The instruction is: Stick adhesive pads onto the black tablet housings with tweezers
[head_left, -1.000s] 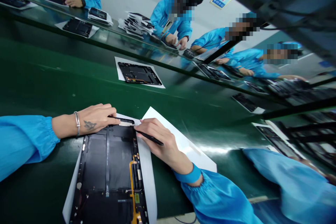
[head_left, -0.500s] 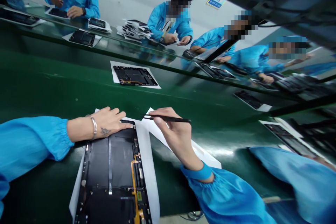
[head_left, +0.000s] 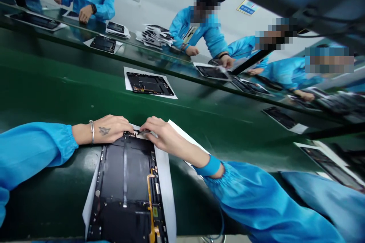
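Note:
An opened tablet housing (head_left: pixel 138 171), black inside with an orange flex cable (head_left: pixel 150 197) down its right side, lies on a white sheet (head_left: pixel 167 193). At its top edge, my left hand (head_left: pixel 112 128) rests with the fingers drawn together and curled down; whatever they may grip is hidden. My right hand (head_left: pixel 164 134) pinches dark tweezers (head_left: pixel 145 132), mostly covered by the fingers. Their tips point left, at small parts (head_left: pixel 131 134) on the top edge, close beside my left fingertips. Whether the tips hold anything cannot be made out.
Another opened tablet (head_left: pixel 149 83) lies on paper farther up the green table (head_left: pixel 71 83). A white sheet (head_left: pixel 185 133) lies partly under my right forearm. Beyond a glass-topped bench, several co-workers in blue handle tablets near stacks (head_left: pixel 155 37). A blue sleeve (head_left: pixel 319 193) is at right.
My right hand has moved left and down, bringing the tweezers to the tablet's top edge. My left hand's spread fingers have drawn together. The view has shifted slightly.

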Available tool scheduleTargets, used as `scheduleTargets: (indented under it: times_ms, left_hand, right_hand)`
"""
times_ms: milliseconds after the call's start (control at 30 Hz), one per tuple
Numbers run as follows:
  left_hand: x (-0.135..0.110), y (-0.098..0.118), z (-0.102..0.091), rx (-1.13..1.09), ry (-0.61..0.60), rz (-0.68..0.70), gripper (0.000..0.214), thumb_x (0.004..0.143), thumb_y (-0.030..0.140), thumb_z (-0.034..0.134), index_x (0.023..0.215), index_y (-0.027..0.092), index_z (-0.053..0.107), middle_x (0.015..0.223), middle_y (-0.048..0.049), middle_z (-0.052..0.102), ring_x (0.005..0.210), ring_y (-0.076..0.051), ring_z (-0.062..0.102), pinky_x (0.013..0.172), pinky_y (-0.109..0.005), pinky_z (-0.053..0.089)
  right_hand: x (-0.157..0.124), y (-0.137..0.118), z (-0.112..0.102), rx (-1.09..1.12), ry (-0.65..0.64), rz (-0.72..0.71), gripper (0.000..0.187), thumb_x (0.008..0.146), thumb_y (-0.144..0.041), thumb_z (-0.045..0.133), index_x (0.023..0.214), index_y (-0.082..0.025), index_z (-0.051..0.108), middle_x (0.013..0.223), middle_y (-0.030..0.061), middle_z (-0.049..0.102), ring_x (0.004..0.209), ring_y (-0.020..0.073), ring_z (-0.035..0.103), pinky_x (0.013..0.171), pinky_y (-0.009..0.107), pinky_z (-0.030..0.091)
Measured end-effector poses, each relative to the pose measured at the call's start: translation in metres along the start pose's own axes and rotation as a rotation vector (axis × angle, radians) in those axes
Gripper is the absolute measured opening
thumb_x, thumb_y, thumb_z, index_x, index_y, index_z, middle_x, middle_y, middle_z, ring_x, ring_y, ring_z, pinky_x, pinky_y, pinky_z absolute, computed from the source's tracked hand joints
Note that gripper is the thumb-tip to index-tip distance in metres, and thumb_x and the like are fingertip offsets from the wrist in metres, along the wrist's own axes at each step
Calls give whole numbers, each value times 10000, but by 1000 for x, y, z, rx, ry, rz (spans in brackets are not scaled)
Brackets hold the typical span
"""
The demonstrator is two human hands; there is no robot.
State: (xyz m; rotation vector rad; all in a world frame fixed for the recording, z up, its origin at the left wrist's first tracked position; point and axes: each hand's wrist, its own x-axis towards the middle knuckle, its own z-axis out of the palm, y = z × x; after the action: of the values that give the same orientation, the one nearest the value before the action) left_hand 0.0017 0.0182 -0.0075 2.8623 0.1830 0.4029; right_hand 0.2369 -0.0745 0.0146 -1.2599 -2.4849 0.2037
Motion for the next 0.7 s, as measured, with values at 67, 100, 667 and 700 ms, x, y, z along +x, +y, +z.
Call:
scheduleTargets:
  times_ms: [67,100,667,700]
  left_hand:
    - [2,0,1,-24,-9,-20,341,896,38,475,1127,182,680,1132,-61,729,1090,-197,661,919,-289,529]
    - [3,1,2,-34,-14,-21,342,892,35,473,1121,181,681,1128,-60,729,1088,-198,661,921,-288,526]
    - [2,0,6,-58,-3,62,356,913,46,427,1155,136,671,1193,-104,708,1138,-231,624,1001,-363,504]
    - [2,0,6,-56,-2,60,362,912,46,428,1162,144,672,1191,-99,709,1137,-225,626,1004,-363,506]
  right_hand:
    - [4,-2,0,-54,-93,4,153,890,-57,535,903,-177,629,869,75,638,810,211,557,708,332,417]
    - [6,-3,0,-76,-130,11,141,884,-59,547,892,-174,627,868,75,634,809,210,551,706,329,404]
    - [21,-6,-11,-367,-447,-78,141,848,-52,507,883,-162,589,868,95,608,755,208,487,647,343,275]
    - [20,-4,-13,-371,-471,-63,138,842,-50,517,863,-164,591,857,94,609,750,207,492,639,341,269]
